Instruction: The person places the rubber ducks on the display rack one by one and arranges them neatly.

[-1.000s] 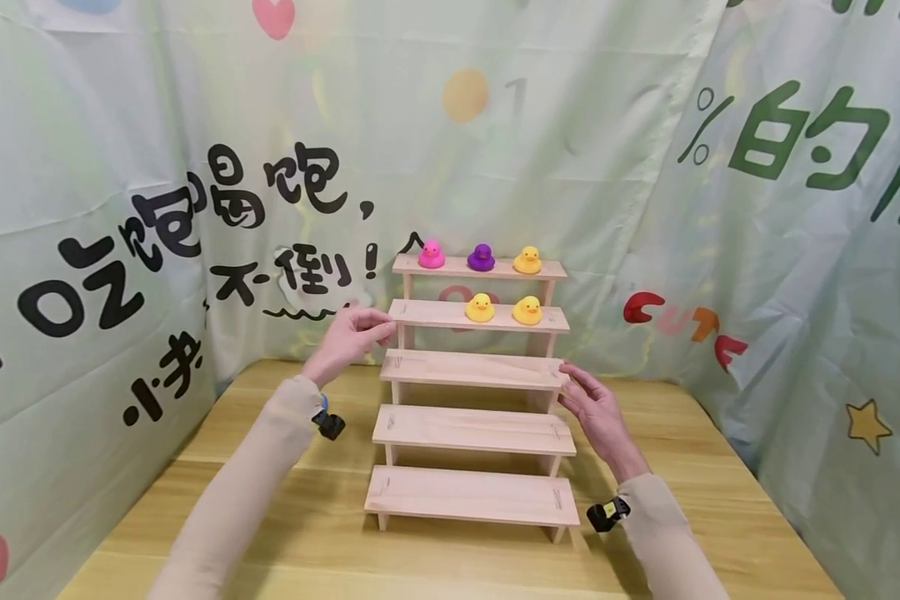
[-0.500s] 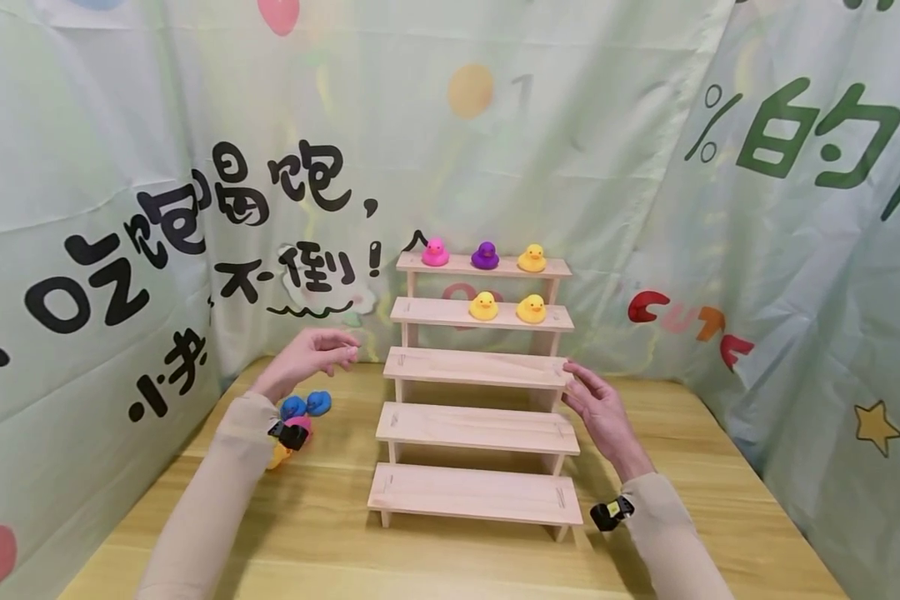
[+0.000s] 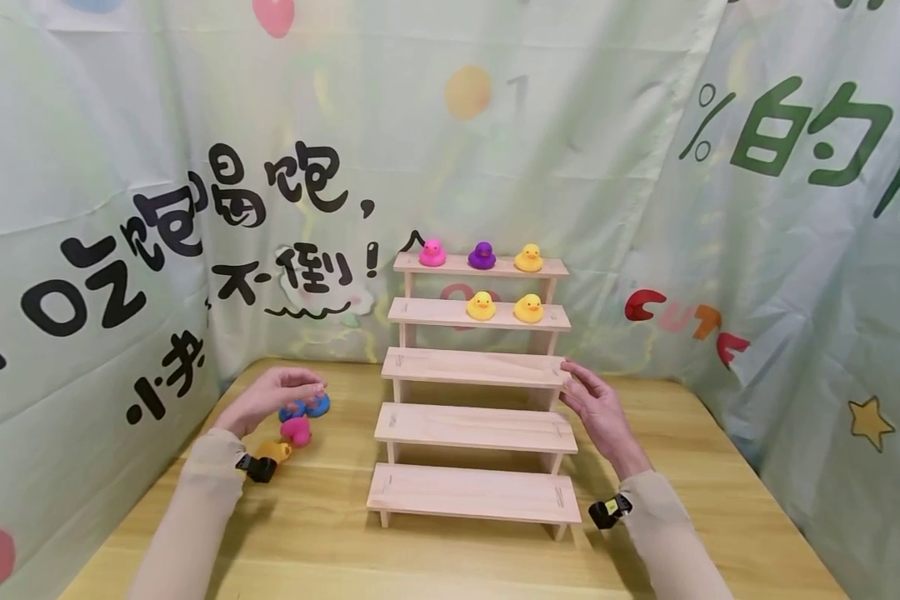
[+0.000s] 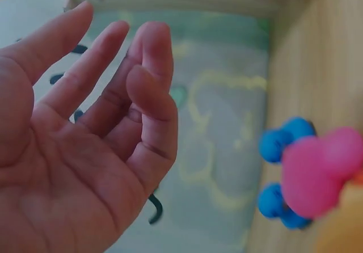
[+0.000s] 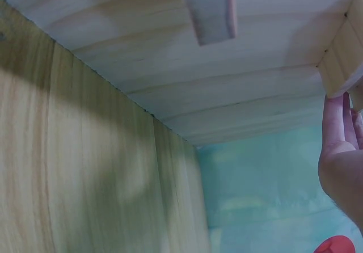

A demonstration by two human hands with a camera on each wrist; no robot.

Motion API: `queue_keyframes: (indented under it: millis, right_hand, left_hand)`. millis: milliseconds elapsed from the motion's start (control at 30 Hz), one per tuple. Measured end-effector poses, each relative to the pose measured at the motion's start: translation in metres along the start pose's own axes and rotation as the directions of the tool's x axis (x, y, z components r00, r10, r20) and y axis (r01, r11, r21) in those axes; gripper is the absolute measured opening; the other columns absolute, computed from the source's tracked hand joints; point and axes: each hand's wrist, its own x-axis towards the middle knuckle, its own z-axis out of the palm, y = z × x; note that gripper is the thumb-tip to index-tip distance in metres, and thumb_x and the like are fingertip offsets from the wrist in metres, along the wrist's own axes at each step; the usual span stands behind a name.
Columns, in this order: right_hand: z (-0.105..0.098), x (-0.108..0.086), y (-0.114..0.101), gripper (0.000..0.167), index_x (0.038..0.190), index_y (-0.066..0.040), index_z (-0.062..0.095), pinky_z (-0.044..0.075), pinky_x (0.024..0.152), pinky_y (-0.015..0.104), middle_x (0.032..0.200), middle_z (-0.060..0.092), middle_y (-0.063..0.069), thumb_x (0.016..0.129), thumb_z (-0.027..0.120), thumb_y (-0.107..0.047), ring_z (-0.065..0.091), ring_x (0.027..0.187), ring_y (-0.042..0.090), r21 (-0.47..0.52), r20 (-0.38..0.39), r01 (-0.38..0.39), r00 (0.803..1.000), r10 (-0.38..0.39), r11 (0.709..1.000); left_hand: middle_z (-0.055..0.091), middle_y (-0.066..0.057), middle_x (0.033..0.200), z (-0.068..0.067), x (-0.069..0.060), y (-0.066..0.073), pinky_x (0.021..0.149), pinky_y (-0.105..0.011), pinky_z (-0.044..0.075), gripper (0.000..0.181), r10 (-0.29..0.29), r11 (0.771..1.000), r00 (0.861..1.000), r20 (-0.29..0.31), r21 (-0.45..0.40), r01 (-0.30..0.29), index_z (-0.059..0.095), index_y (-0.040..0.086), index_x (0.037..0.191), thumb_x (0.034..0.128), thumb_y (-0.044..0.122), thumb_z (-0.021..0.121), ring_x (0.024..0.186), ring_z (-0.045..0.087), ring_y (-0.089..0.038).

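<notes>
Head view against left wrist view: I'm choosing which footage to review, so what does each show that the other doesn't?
Only the head view shows the purple rubber duck, three yellow rubber ducks on the wooden stand, and the right hand at the right end of its third shelf from the top.

Only the left wrist view shows the left hand's palm.

Both share that hand, a pink rubber duck and two blue rubber ducks on the table, and the printed backdrop.

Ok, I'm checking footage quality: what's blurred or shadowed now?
Head view: the stand is crisp, soft shadow beside the left sleeve; left wrist view: pink duck blurred, left hand clearer; right wrist view: dim, soft shadow across the table.
</notes>
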Motion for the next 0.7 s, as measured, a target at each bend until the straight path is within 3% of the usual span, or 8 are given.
queue_keyframes:
  millis: [233, 367, 533, 700]
  right_hand:
    - [0.002, -0.001, 0.003, 0.031, 0.13, -0.008, 0.061, 0.054, 0.091, 0.023, 0.131, 0.055, -0.016, 0.1, 0.055, -0.009, 0.06, 0.114, 0.001, 0.024, 0.002, 0.009, 1.0, -0.009, 1.0]
    - [0.003, 0.0, 0.006, 0.031, 0.13, -0.007, 0.061, 0.054, 0.09, 0.023, 0.131, 0.056, -0.016, 0.1, 0.055, -0.009, 0.06, 0.113, 0.001, 0.017, -0.014, 0.005, 1.0, -0.004, 1.0]
    - [0.002, 0.0, 0.006, 0.031, 0.131, -0.01, 0.061, 0.053, 0.091, 0.022, 0.132, 0.052, -0.016, 0.101, 0.055, -0.011, 0.058, 0.115, -0.001, -0.013, -0.01, 0.002, 1.0, -0.002, 1.0]
    - [0.001, 0.002, 0.006, 0.028, 0.127, -0.013, 0.063, 0.052, 0.093, 0.021, 0.134, 0.049, -0.013, 0.101, 0.054, -0.012, 0.056, 0.118, -0.001, -0.016, -0.007, 0.02, 1.0, -0.02, 1.0]
  left_hand:
    - [0.071, -0.011, 0.109, -0.004, -0.02, -0.022, 0.085, -0.047, 0.054, 0.042, -0.064, 0.998, 0.996, 0.06, -0.011, 0.064, 0.061, -0.002, 0.122, 0.0958, 0.03, 0.064, 0.101, 0.064, -0.033]
    - [0.07, -0.014, 0.111, -0.005, -0.029, -0.03, 0.085, -0.047, 0.053, 0.04, -0.064, 0.998, 0.994, 0.091, 0.002, 0.064, 0.061, -0.002, 0.122, 0.0972, 0.029, 0.062, 0.104, 0.062, -0.034]
    - [0.067, -0.023, 0.115, -0.006, -0.036, -0.04, 0.08, -0.04, 0.052, 0.043, -0.081, 0.997, 0.991, 0.104, 0.023, 0.079, 0.06, -0.005, 0.124, 0.0976, 0.03, 0.061, 0.099, 0.061, -0.029]
    - [0.067, -0.022, 0.117, -0.007, -0.038, -0.047, 0.075, -0.032, 0.049, 0.04, -0.083, 0.996, 0.992, 0.093, 0.04, 0.079, 0.063, -0.003, 0.121, 0.0953, 0.027, 0.065, 0.096, 0.061, -0.022]
